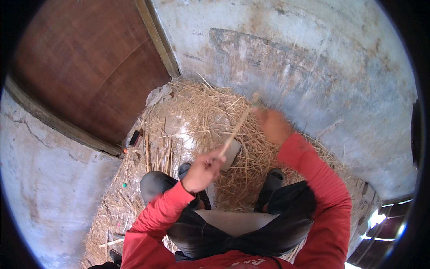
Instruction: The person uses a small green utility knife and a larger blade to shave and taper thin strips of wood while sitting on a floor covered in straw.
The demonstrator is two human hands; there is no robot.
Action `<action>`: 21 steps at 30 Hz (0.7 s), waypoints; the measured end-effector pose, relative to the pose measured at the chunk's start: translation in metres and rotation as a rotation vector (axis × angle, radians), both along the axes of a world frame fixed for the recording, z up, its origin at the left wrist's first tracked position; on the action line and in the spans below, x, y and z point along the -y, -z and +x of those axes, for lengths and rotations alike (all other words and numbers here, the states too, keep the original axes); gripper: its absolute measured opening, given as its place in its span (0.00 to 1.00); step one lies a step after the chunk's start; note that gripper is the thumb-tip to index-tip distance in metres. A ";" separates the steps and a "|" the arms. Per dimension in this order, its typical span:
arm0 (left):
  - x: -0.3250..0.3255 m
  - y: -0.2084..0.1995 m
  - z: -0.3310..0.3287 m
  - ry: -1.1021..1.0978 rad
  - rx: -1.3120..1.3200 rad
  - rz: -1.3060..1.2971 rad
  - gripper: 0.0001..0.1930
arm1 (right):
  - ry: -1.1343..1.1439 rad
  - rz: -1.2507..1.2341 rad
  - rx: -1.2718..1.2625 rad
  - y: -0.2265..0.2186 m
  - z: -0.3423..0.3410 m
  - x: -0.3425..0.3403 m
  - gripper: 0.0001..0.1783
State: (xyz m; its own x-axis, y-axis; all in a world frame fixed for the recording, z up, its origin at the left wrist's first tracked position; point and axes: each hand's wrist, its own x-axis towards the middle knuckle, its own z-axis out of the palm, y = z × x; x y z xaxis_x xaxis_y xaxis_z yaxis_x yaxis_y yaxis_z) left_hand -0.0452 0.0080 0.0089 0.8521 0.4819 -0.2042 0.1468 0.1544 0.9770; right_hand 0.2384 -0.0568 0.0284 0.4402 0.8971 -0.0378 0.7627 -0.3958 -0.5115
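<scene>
My left hand (204,172) is closed around the near end of a thin pale cane-like stick (234,132), above the floor between my knees. The stick slants up and away to the right. At its far end my right hand (274,126) is curled in a fist and smeared by motion. A small green bit (255,106) shows by its fingertips; whether it belongs to a tool cannot be made out. Beneath the stick, a pale flat block (231,155) lies on the straw-like shavings.
Shavings (201,101) cover much of the floor. Several long sticks (161,154) lie left of my feet, near a dark box-like object (135,138) and a green cap (124,184). A stained wall (286,67) rises close ahead; a brown door panel (89,67) stands at left.
</scene>
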 end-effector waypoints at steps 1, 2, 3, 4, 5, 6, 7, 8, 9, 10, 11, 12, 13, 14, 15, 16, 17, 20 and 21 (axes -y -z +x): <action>0.005 -0.004 -0.005 0.040 -0.034 -0.001 0.25 | 0.144 0.031 0.018 -0.001 0.029 0.002 0.43; 0.009 -0.007 -0.005 0.056 -0.006 -0.058 0.25 | 0.145 0.092 0.011 -0.002 0.037 0.009 0.43; 0.007 -0.010 -0.006 0.068 0.001 -0.071 0.24 | 0.146 0.154 0.005 -0.004 0.042 0.017 0.43; 0.006 -0.012 -0.007 0.074 0.007 -0.091 0.24 | 0.140 0.209 -0.003 -0.007 0.043 0.022 0.43; 0.005 -0.012 -0.009 0.083 0.008 -0.117 0.24 | 0.122 0.186 -0.035 -0.010 0.034 0.027 0.43; 0.001 -0.004 -0.010 0.056 0.026 -0.007 0.25 | 0.104 0.163 -0.067 -0.014 0.020 0.029 0.42; -0.002 -0.004 -0.009 0.051 0.034 -0.037 0.25 | 0.094 0.141 -0.096 -0.020 0.004 0.034 0.41; -0.007 -0.005 -0.007 0.045 0.043 -0.063 0.26 | 0.009 0.162 -0.056 -0.030 -0.016 0.039 0.39; -0.011 -0.007 -0.006 0.035 0.047 -0.082 0.26 | -0.081 0.189 -0.022 -0.034 -0.036 0.040 0.38; -0.011 -0.009 -0.004 0.019 0.055 -0.091 0.27 | -0.147 0.186 -0.051 -0.030 -0.053 0.042 0.36; -0.010 -0.012 -0.002 0.016 0.051 -0.077 0.27 | -0.212 0.185 -0.084 -0.024 -0.065 0.042 0.34; -0.009 -0.015 0.001 0.013 0.047 -0.063 0.27 | -0.243 0.154 -0.074 -0.017 -0.072 0.041 0.34; -0.008 -0.017 0.002 0.012 0.044 -0.050 0.27 | -0.274 0.123 -0.063 -0.010 -0.076 0.039 0.33; -0.008 -0.017 0.001 0.006 0.022 -0.013 0.26 | -0.303 0.091 -0.051 -0.005 -0.079 0.038 0.33; -0.008 -0.016 0.001 0.001 0.000 0.024 0.26 | -0.294 0.134 -0.045 -0.003 -0.077 0.035 0.33; -0.007 -0.014 0.001 -0.005 -0.017 0.059 0.26 | -0.286 0.173 -0.035 -0.005 -0.073 0.031 0.34; -0.008 -0.010 0.000 -0.012 -0.022 0.069 0.26 | -0.277 0.211 -0.025 -0.006 -0.068 0.027 0.34; -0.008 0.000 -0.004 -0.023 -0.034 0.064 0.26 | -0.219 0.172 0.009 0.009 -0.046 0.014 0.32; -0.007 0.000 -0.005 -0.021 -0.038 0.039 0.26 | -0.217 0.174 0.016 0.011 -0.041 0.014 0.32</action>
State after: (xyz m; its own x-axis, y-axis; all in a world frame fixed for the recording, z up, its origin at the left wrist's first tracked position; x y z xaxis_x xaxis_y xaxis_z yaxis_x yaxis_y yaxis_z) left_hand -0.0499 0.0149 0.0093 0.8334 0.5082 -0.2172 0.1814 0.1196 0.9761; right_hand 0.1974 -0.0705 0.0176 0.2365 0.9629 0.1303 0.8284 -0.1298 -0.5449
